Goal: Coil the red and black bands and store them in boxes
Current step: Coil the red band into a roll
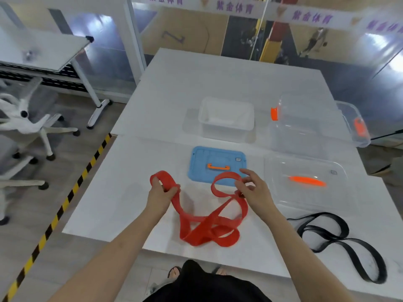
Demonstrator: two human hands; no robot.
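A long red band (207,227) hangs in loose loops between my two hands and piles on the white table near the front edge. My left hand (162,192) grips one end, with a small loop wound around its fingers. My right hand (254,188) pinches another loop of the same band between thumb and fingers. A black band (340,238) lies uncoiled in figure-eight loops on the table at the right. A white open box (226,118) stands at mid-table, and a clear box (305,125) with orange latches stands to its right.
A blue lid (200,171) with an orange handle lies flat behind my hands. A clear lid (305,182) with an orange handle lies to its right. The white table (152,105) has an edge on the left, with office chairs (26,125) and yellow-black floor tape (65,201) beyond.
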